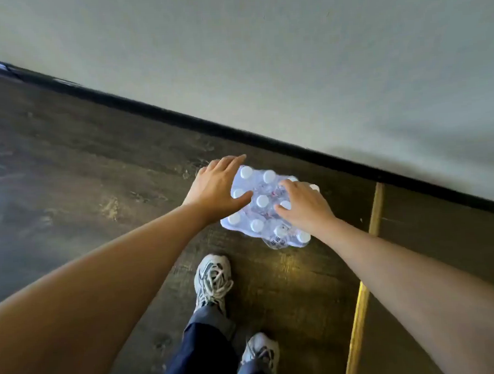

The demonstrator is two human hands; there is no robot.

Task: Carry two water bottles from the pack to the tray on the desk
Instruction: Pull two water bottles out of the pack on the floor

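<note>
A shrink-wrapped pack of water bottles (pixel 262 201) with white caps stands on the dark floor close to the wall. My left hand (pixel 216 188) hovers over the pack's left side with fingers spread, thumb near a cap. My right hand (pixel 304 205) lies over the pack's right side, fingers spread across the caps and hiding some of them. Neither hand has closed around a bottle. No tray or desk is in view.
A pale wall (pixel 291 70) with a black baseboard (pixel 179 119) runs diagonally just behind the pack. My two feet in white sneakers (pixel 213 280) stand just below the pack. A yellow strip (pixel 363 295) crosses the floor on the right.
</note>
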